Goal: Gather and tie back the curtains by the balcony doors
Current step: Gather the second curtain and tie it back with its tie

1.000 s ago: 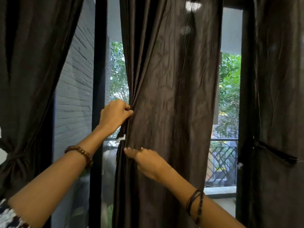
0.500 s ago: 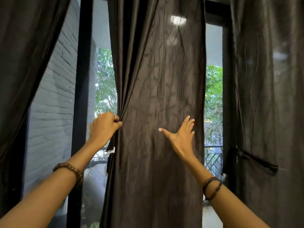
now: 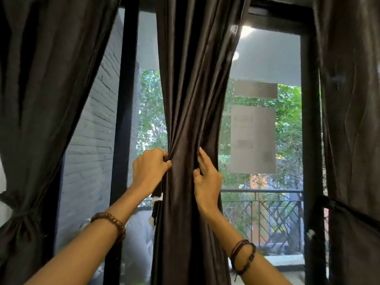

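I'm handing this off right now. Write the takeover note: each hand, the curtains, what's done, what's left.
Left hand: grip shut on the middle curtain's left edge.
Right hand: grip closing on its right side, fingers wrapped behind the fabric.
Middle curtain: bunched to a narrow column between both hands, not tied.
Left curtain: already tied back low at the left.
Right curtain: hangs ungathered; a dark tie strap lies across it.
Left: tie the middle curtain, probably then the right one.

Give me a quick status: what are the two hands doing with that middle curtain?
Left hand and right hand both clamped on middle curtain, bunching it narrow. No tie around it yet. Left curtain already tied. Nothing in the way.
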